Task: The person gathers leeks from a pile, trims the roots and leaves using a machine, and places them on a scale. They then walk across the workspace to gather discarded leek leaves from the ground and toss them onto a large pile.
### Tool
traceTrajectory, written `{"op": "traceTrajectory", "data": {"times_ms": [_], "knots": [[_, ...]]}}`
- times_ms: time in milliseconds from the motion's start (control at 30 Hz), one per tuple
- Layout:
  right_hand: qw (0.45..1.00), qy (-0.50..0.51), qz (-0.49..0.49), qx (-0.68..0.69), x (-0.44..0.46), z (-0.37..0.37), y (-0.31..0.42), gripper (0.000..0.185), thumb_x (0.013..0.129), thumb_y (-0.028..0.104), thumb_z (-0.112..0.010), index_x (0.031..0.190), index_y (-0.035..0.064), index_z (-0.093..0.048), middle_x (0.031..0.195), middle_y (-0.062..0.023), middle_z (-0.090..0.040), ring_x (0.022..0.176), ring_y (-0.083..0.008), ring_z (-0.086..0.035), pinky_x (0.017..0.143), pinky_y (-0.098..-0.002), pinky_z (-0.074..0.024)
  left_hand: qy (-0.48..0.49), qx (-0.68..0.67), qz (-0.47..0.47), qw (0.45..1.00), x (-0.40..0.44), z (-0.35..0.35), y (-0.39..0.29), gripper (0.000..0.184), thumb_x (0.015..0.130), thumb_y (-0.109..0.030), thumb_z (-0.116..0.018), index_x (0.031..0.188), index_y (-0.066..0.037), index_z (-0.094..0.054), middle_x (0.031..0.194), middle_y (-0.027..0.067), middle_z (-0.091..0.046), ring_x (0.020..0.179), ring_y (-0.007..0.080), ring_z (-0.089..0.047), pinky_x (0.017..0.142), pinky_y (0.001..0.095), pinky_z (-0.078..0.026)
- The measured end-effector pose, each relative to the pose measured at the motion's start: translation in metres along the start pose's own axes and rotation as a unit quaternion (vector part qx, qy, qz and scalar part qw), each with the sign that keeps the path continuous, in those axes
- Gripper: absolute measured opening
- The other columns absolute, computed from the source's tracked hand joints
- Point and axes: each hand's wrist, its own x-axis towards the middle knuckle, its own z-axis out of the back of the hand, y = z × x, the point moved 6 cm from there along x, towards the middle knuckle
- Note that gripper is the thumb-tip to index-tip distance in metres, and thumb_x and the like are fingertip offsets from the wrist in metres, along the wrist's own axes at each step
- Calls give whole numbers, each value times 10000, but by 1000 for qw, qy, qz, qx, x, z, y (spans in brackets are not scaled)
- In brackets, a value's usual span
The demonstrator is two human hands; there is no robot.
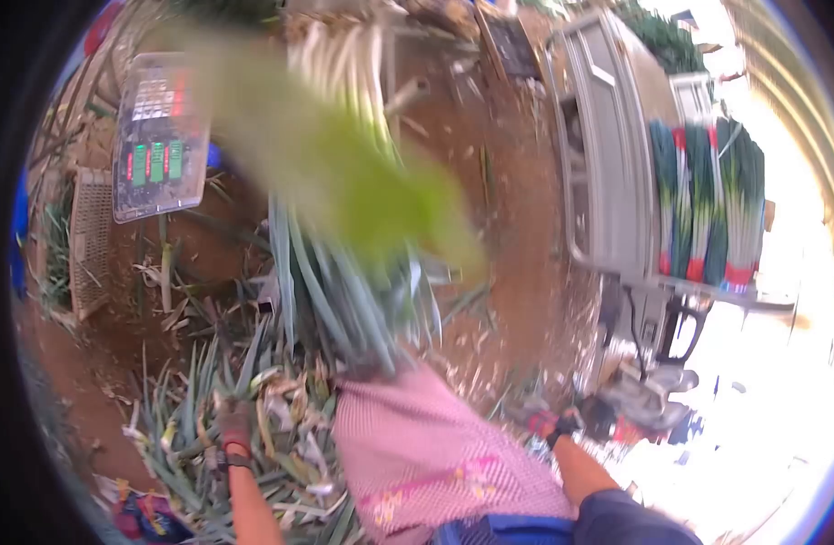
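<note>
My left hand (235,425), in a reddish work glove, is down in a heap of loose leeks and trimmed leaves (290,427). Its fingers look closed, but what they hold is lost among the leaves. Out to the right, my right hand (546,423), also gloved, is smeared by motion beside a pink patterned cloth (426,436) over my lap. A large blurred pale-green leek (353,173) crosses the view close to the camera, touching neither hand visibly. Behind it lies a bundle of leeks (344,64), white stalks away from me and blue-green leaves (326,282) towards me.
A digital scale (158,195) with lit numbers stands at the upper left, above a woven plastic crate (92,241) holding greens. At the right, a grey vehicle (608,154) carries tied leek bundles (708,204). Leaf scraps litter the brown ground (517,218).
</note>
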Motion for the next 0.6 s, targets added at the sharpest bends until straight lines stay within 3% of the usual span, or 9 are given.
{"op": "traceTrajectory", "data": {"times_ms": [167, 200, 233, 267, 333, 367, 400, 433, 600], "knots": [[998, 66, -10, -6, -21, 26, 31, 388, 933, 397, -511, 1068, 94, -711, 1069, -127, -708, 1038, -258, -660, 912, -362, -500, 131, 102, 52, 985, -151, 15, -65, 344, 868, -242, -588, 1074, 33, -619, 954, 221, -662, 886, 332, -615, 808, 421, -471], [999, 31, 32, -14, -8, 30, 26, 415, 921, 420, -509, 1071, 91, -711, 1078, -135, -704, 1036, -285, -659, 915, -382, -496, 47, 117, -24, 992, -184, 17, -68, 279, 858, -218, -580, 1000, 11, -651, 926, 232, -648, 907, 365, -621, 790, 463, -468], [997, -6, 73, -25, 4, 34, 22, 442, 909, 444, -507, 1073, 88, -711, 1087, -143, -701, 1033, -312, -658, 918, -402, -493, 87, 124, -34, 988, -192, 1, -29, 340, 843, -186, -635, 1107, 27, -613, 802, 136, -643, 711, 264, -592, 687, 410, -494], [992, -43, 113, -38, 15, 39, 17, 470, 896, 467, -505, 1076, 85, -711, 1095, -151, -698, 1030, -339, -657, 920, -421, -489, 112, 154, -31, 981, -198, -11, 5, 412, 863, -258, -632, 1203, -35, -567, 995, 136, -565, 903, 224, -499, 819, 399, -407], [1000, -14, 15, 17, 23, 63, 31, 441, 854, 421, -541, 1084, 82, -704, 1067, -196, -696, 1044, -340, -653, 911, -418, -494, 203, 326, -99, 918, -233, -48, 72, 570, 903, -402, -626, 1396, -159, -475, 1381, 137, -409, 1287, 145, -313, 1084, 378, -235], [999, -22, 29, 6, 32, 76, 43, 444, 863, 422, -544, 1096, 78, -700, 1062, -186, -701, 1033, -337, -658, 904, -413, -499, 264, 475, -287, 789, -264, -73, 59, 653, 923, -474, -623, 1493, -221, -429, 1574, 138, -331, 1479, 105, -219, 1216, 367, -148], [999, -28, 43, -2, 39, 90, 47, 447, 873, 424, -546, 1108, 75, -696, 1057, -176, -706, 1022, -334, -663, 898, -407, -503, 226, 373, -84, 896, -270, -81, 60, 608, 919, -447, -624, 1447, -198, -455, 1505, 144, -369, 1413, 125, -266, 1166, 372, -185], [998, -30, 53, -7, 41, 100, 44, 450, 882, 425, -549, 1120, 71, -692, 1052, -166, -710, 1011, -331, -669, 891, -402, -508, 199, 340, -41, 918, -285, -94, 36, 563, 914, -419, -625, 1401, -174, -482, 1437, 149, -407, 1347, 144, -312, 1115, 378, -223], [984, -30, 169, 54, 80, 155, 8, 392, 871, 411, -575, 1081, 107, -706, 1034, -170, -707, 983, -318, -678, 857, -399, -518, 101, 282, -84, 950, -357, -166, -89, 360, 892, -281, -632, 1171, -54, -616, 1096, 178, -599, 1014, 239, -545, 861, 406, -409]]}}
